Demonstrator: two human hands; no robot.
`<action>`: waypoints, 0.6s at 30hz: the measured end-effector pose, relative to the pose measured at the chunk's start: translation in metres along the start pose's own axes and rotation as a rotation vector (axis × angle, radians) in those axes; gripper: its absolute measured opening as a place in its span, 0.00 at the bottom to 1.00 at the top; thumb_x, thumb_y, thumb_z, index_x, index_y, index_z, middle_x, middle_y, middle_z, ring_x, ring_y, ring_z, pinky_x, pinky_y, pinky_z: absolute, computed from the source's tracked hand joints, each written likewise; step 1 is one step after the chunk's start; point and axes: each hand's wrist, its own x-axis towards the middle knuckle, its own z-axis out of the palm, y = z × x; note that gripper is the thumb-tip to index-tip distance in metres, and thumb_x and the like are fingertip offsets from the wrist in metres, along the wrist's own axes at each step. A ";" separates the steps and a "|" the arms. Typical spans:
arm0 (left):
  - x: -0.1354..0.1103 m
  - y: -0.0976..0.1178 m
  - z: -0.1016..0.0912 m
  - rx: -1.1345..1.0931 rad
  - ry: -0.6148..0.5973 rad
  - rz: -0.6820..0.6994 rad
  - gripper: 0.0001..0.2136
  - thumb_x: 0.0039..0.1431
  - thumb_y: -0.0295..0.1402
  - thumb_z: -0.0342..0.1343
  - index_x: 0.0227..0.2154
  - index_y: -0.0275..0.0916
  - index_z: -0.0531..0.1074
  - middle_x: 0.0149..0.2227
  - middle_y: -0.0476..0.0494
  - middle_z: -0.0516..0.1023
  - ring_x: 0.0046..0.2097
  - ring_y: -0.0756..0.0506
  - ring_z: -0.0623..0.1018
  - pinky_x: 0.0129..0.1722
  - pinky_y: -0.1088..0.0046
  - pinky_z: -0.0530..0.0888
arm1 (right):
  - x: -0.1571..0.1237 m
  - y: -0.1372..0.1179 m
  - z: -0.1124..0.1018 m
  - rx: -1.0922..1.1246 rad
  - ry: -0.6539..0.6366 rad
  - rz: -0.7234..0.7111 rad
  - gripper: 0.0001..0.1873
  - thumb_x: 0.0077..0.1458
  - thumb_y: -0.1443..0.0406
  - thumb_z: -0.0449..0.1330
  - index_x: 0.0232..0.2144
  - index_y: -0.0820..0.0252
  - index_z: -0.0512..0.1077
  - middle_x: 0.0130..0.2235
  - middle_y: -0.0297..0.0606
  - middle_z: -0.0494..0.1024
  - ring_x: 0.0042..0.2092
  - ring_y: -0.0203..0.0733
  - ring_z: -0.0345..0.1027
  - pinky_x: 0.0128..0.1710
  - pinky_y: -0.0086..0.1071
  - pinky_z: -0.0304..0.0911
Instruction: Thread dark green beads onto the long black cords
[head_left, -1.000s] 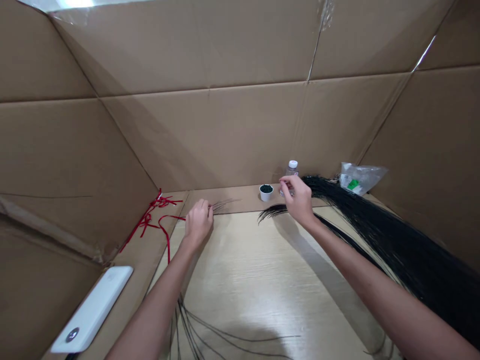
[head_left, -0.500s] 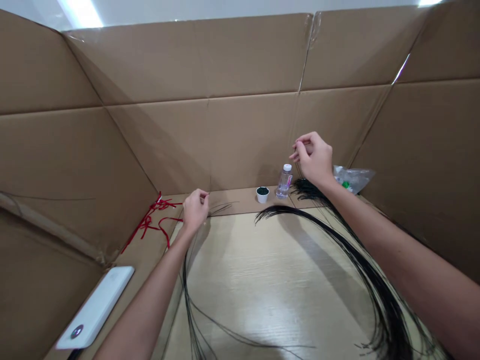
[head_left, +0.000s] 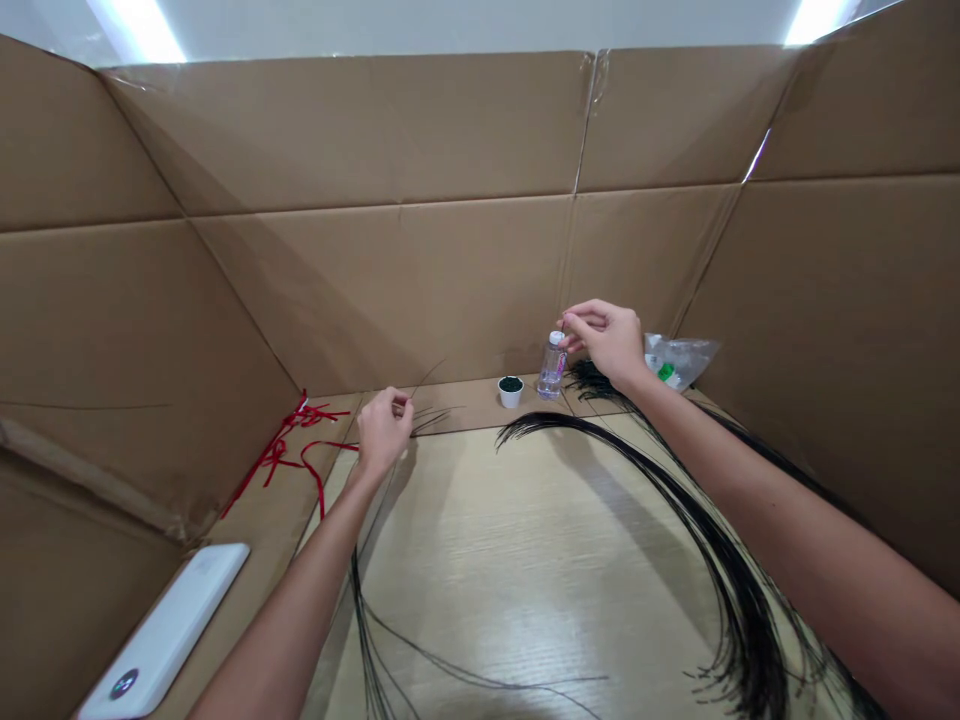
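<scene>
My left hand (head_left: 385, 430) is closed in a pinch over the far left of the table. A thin black strand (head_left: 430, 378) sticks out past its fingertips, up and to the right. My right hand (head_left: 609, 345) is raised beside the bottle, thumb and fingertips pressed together on what looks like the tip of another thin black strand. Below my right forearm a thick bundle of black strands (head_left: 720, 560) curves across the table. A smaller group of black strands (head_left: 367, 640) lies by my left forearm, some fanning to the right.
A clear bottle with a white cap (head_left: 552, 370) and a white cup of dark bits (head_left: 511, 392) stand at the back. A plastic bag (head_left: 682, 358) lies behind my right hand. Red ribbons (head_left: 285, 450) and a white phone (head_left: 169, 630) are on the left. Cardboard walls (head_left: 390, 290) enclose the table (head_left: 480, 520).
My right hand has come down towards the bottle, still pinched. A strand now shows beyond my left fingertips, which stay closed. The whole view has shifted slightly.
</scene>
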 end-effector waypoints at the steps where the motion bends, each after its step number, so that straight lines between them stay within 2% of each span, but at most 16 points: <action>1: 0.000 0.001 -0.001 -0.014 0.002 0.018 0.06 0.65 0.35 0.55 0.34 0.43 0.75 0.36 0.44 0.85 0.35 0.43 0.84 0.40 0.69 0.77 | -0.002 0.002 0.001 0.000 -0.004 0.001 0.19 0.54 0.50 0.74 0.34 0.59 0.81 0.33 0.42 0.86 0.28 0.42 0.81 0.25 0.30 0.76; 6: 0.001 0.007 -0.001 -0.065 0.005 0.036 0.04 0.65 0.35 0.55 0.35 0.43 0.73 0.32 0.45 0.84 0.34 0.43 0.84 0.39 0.68 0.78 | -0.008 0.007 0.008 -0.096 -0.027 -0.027 0.16 0.57 0.51 0.72 0.33 0.58 0.81 0.25 0.36 0.80 0.26 0.43 0.78 0.22 0.31 0.72; 9: 0.006 0.018 -0.005 -0.210 0.078 0.009 0.04 0.66 0.36 0.56 0.38 0.43 0.72 0.31 0.46 0.83 0.33 0.44 0.84 0.36 0.69 0.79 | -0.001 0.007 0.012 -0.085 0.008 -0.078 0.16 0.61 0.51 0.70 0.35 0.56 0.76 0.29 0.35 0.81 0.26 0.40 0.77 0.22 0.30 0.72; 11: 0.013 0.031 -0.015 -0.363 0.163 0.002 0.05 0.66 0.37 0.57 0.39 0.42 0.70 0.32 0.46 0.83 0.32 0.45 0.85 0.34 0.71 0.80 | 0.012 0.002 0.014 -0.056 0.038 -0.152 0.15 0.64 0.51 0.67 0.37 0.55 0.73 0.33 0.35 0.82 0.29 0.39 0.79 0.25 0.29 0.74; 14: 0.029 0.062 -0.045 -0.595 0.300 0.062 0.08 0.67 0.38 0.60 0.40 0.42 0.67 0.34 0.46 0.82 0.31 0.47 0.85 0.34 0.71 0.82 | 0.041 -0.018 0.011 -0.040 0.057 -0.293 0.13 0.69 0.52 0.64 0.41 0.52 0.70 0.36 0.34 0.81 0.33 0.39 0.80 0.29 0.30 0.77; 18: 0.045 0.110 -0.104 -0.816 0.471 0.180 0.12 0.70 0.44 0.59 0.39 0.44 0.65 0.32 0.51 0.81 0.28 0.48 0.84 0.26 0.73 0.81 | 0.073 -0.068 0.002 -0.047 0.127 -0.473 0.11 0.74 0.53 0.60 0.44 0.51 0.66 0.40 0.35 0.81 0.37 0.37 0.82 0.33 0.29 0.78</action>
